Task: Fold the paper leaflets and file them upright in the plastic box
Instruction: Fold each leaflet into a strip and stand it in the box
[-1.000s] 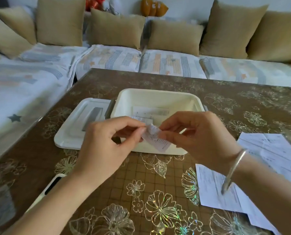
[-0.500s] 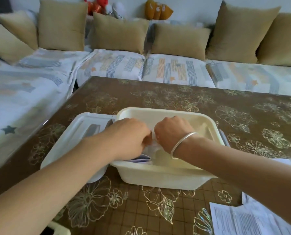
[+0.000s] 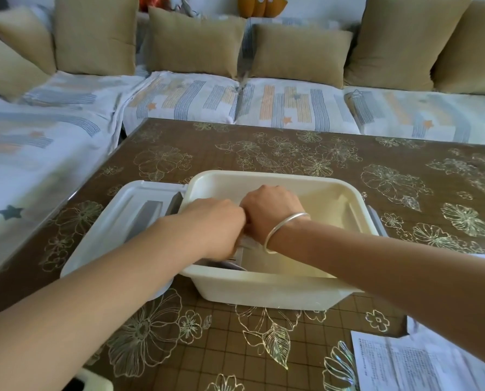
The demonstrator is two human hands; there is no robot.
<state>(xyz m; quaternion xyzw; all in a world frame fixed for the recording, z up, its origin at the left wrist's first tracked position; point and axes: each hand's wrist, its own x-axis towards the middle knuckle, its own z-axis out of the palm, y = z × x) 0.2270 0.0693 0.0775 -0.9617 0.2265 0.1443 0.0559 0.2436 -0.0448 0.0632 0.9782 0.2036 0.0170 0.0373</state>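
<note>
Pinching folded leaflet (image 3: 242,245) w/ both hands (image 3: 217,225) (image 3: 272,211), inside smooth rect. plastic box (image 3: 263,292).

Two bare forearms in view, no sleeves visible on either up to the frame edge. Left hand (image 3: 215,224): no ring, watch or band visible on the back of the hand or wrist. Right hand (image 3: 272,213): one thin, plain silver bangle (image 3: 285,230) on the wrist, smooth round-section metal, no stones or engraving visible, sitting loose and tilted. Fingertips and nails hidden.
</note>
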